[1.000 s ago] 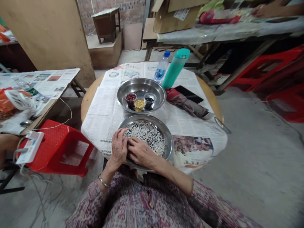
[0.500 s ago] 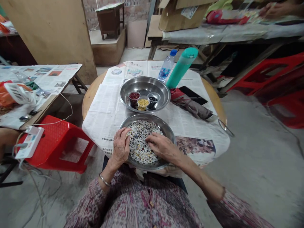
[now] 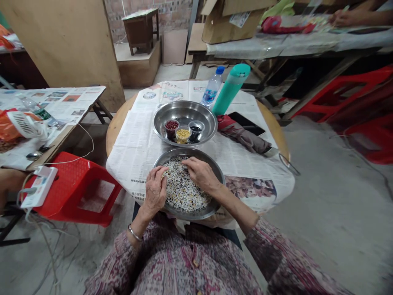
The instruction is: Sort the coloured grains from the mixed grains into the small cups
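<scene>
A steel basin (image 3: 219, 174) at the table's near edge holds a spread of mixed grains (image 3: 184, 194), mostly white with black and yellow ones among them. At its left rim is my left hand (image 3: 155, 190), fingers curled inward over the grains; what they hold, if anything, is hidden. My right hand (image 3: 201, 175) reaches over the far part of the grains with its fingertips drawn together, too small to tell what is in them. Behind stands a second steel basin (image 3: 196, 110) with a cup of red beans (image 3: 171, 128), a cup of yellow beans (image 3: 183, 134) and a cup of black beans (image 3: 195, 130).
A water bottle (image 3: 211, 88), a teal flask (image 3: 231, 91), a folded umbrella (image 3: 245, 137) and a dark tablet-like slab (image 3: 247, 123) lie or stand right of the basins on the newspaper (image 3: 129, 139). A red stool (image 3: 76, 184) is at left. Another person's hand (image 3: 340, 18) shows at upper right.
My right hand has moved away from me and slightly left, from the middle of the grains to their far part. My left hand stays about where it was.
</scene>
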The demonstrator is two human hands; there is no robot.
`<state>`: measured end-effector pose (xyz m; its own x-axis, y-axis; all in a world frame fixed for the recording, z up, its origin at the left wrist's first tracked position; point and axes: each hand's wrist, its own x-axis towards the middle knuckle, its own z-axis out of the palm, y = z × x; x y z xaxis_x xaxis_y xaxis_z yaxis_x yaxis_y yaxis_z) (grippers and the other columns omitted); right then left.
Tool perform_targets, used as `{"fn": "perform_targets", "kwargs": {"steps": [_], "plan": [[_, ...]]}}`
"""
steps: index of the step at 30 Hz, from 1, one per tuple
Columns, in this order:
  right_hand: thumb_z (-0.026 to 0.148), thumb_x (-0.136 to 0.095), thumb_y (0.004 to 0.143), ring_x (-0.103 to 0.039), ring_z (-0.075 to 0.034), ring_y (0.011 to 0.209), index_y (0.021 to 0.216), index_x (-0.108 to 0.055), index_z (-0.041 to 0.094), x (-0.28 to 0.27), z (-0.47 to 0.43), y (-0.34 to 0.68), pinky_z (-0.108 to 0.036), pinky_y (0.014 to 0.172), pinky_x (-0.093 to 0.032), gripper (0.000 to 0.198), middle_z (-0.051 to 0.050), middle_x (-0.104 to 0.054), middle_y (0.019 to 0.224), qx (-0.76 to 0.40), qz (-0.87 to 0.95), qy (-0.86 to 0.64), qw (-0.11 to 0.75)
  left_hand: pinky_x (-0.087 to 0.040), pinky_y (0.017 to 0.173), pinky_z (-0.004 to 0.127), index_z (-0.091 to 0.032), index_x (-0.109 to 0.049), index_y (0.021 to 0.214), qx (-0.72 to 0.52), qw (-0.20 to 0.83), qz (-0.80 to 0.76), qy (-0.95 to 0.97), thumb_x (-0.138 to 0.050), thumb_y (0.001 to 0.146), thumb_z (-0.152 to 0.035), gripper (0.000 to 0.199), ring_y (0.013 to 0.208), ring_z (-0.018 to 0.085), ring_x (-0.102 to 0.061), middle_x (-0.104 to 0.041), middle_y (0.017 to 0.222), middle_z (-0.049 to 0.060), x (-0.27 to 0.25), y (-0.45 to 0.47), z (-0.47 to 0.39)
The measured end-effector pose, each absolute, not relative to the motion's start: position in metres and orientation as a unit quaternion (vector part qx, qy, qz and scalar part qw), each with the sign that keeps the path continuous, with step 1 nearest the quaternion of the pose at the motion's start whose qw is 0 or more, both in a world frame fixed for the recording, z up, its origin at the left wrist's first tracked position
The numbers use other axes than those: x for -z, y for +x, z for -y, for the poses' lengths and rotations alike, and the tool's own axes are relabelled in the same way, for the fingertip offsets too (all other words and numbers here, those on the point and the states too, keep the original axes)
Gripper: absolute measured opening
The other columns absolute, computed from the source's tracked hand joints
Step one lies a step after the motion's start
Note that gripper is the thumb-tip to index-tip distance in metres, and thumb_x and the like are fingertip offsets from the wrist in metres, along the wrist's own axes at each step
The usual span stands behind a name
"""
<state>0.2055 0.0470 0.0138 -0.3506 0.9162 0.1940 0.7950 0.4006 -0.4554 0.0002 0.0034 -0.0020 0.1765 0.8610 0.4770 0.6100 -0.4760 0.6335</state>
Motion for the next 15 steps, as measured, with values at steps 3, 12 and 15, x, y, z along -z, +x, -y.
{"fn": "perform_targets", "kwargs": {"steps": [3, 12, 15], "plan": [[0.007, -0.045, 0.09, -0.056, -0.025, 0.108, 0.119, -0.068, 0.018, -0.016, -0.053, 0.206, -0.039, 0.095, -0.049, 0.038, -0.013, -0.067, 0.115, -0.113, 0.797, -0.562, 0.19, -0.041, 0.108, 0.04, -0.02, -0.055, 0.127, -0.418, 0.148, -0.484, 0.754, -0.042, 0.101, -0.018, 0.029, 0.12, 0.021, -0.052, -0.058, 0.124, 0.01, 0.003, 0.0, -0.004], [0.013, -0.053, 0.091, -0.052, -0.023, 0.11, 0.107, -0.068, 0.019, -0.011, -0.013, 0.171, -0.041, 0.095, -0.05, 0.023, -0.01, -0.063, 0.112, -0.159, 0.876, -0.408, 0.204, -0.042, 0.107, 0.042, -0.02, -0.056, 0.125, -0.417, 0.161, -0.487, 0.75, -0.042, 0.101, -0.018, 0.028, 0.12, 0.022, -0.052, -0.058, 0.125, 0.011, 0.004, 0.0, -0.002], [0.02, -0.061, 0.089, -0.051, -0.026, 0.115, 0.105, -0.067, 0.017, -0.012, -0.006, 0.16, -0.046, 0.101, -0.046, 0.017, -0.012, -0.063, 0.116, -0.15, 0.908, -0.349, 0.177, -0.043, 0.106, 0.042, -0.02, -0.059, 0.122, -0.437, 0.171, -0.488, 0.736, -0.042, 0.101, -0.018, 0.027, 0.119, 0.021, -0.053, -0.059, 0.122, 0.01, 0.006, 0.0, -0.002]]}}
